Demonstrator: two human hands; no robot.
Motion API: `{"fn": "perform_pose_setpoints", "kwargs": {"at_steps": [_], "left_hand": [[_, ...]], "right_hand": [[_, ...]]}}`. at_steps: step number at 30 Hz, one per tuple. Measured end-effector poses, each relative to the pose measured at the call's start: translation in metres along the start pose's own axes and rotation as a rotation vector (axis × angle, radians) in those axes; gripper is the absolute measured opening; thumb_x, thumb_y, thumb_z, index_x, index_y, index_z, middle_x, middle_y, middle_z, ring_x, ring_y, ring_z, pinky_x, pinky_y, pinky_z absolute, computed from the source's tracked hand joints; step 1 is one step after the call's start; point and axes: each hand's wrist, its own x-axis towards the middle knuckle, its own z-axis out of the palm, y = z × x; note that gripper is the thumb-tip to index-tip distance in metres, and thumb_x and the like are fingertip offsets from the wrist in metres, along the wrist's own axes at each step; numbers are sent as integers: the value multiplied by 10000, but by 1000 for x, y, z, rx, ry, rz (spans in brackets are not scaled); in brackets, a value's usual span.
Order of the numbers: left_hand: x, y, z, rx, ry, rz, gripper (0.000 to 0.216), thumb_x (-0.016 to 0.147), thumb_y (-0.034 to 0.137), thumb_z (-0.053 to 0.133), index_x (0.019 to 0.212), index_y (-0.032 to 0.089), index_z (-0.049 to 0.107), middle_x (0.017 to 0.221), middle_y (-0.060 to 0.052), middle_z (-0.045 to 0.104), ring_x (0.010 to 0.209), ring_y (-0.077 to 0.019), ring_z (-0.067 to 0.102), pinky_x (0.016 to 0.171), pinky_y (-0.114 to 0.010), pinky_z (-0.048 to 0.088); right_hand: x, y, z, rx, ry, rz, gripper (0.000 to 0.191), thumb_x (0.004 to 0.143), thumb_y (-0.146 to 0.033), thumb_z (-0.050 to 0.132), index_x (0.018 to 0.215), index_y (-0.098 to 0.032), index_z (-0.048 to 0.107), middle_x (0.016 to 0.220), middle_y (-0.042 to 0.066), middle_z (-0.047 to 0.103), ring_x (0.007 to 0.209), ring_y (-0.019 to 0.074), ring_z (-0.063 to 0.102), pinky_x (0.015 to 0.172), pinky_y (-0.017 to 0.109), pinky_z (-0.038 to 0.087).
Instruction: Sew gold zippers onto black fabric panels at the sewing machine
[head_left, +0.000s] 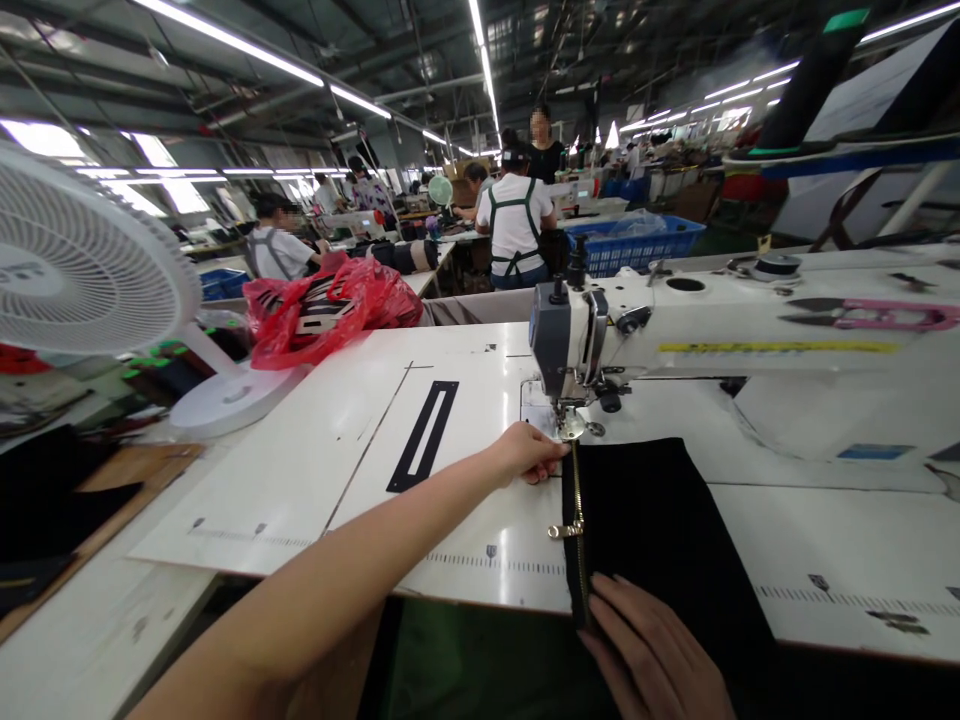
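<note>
- Zipper (pixel 577 500) lies along the left edge of the black fabric (pixel 645 510), on the white table (pixel 315 470) in front of the sewing machine (pixel 720 310). Its far end sits under the presser foot (pixel 570 425).
- Long axis: it runs near to far, almost straight, with the far end pointing at the needle. The pull (pixel 559 531) sticks out to the left about midway.
- Step, as I judge it: the seam is at its start, since nearly all the teeth lie on the near side of the foot.
- Left hand (pixel 529 455) is curled, fingertips down beside the zipper's far end, just left of the foot. I cannot tell whether it pinches the tape.
- Right hand (pixel 652 655) lies released and flat, fingers resting on the fabric at the zipper's near end.
- The next move calls for tape and cloth edge held aligned and guided straight toward the far side, fingertips clear of the needle.
</note>
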Motion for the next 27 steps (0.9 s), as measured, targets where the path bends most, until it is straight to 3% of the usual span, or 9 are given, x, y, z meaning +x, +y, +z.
{"fn": "perform_pose_setpoints", "kwargs": {"at_steps": [4,7,12,17,21,27], "left_hand": [[-2,3,0,117,-10,20,238,764,164,648,554,111,549,412,29,512,338,-58,450,353,-172,320],[-6,2,2,192,20,89,171,782,150,617,623,123,559,473,20,556,408,-84,534,380,-168,360],[-10,1,8,264,50,173,119,850,190,535,744,136,546,566,7,600,511,-102,603,427,-165,430],[1,0,12,377,65,225,270,862,348,518,706,132,563,523,4,577,430,-104,542,389,-188,377],[7,-4,13,538,196,389,307,832,344,551,589,156,545,524,18,527,539,-129,542,524,-235,418],[4,-15,21,737,426,606,175,842,251,530,700,181,603,858,-31,587,890,-187,537,777,-285,415]], "right_hand": [[-7,2,-5,61,-47,91,270,843,-139,546,1105,-75,551,1036,141,653,998,197,615,809,281,546],[-4,1,-6,36,-44,83,220,851,-144,534,1059,-90,581,991,127,662,962,197,623,789,289,546],[4,-1,-3,-49,-82,46,180,859,-154,521,976,-159,657,897,84,674,844,190,629,774,329,508],[8,-3,0,-24,-82,71,186,838,-132,531,947,-172,676,878,77,668,857,197,604,781,337,476],[15,-3,2,42,-49,53,229,838,-74,469,894,-153,676,851,60,683,841,183,605,799,334,457],[11,2,13,90,-58,-70,328,834,-22,362,844,-127,673,809,61,698,806,171,626,806,319,468]]}}
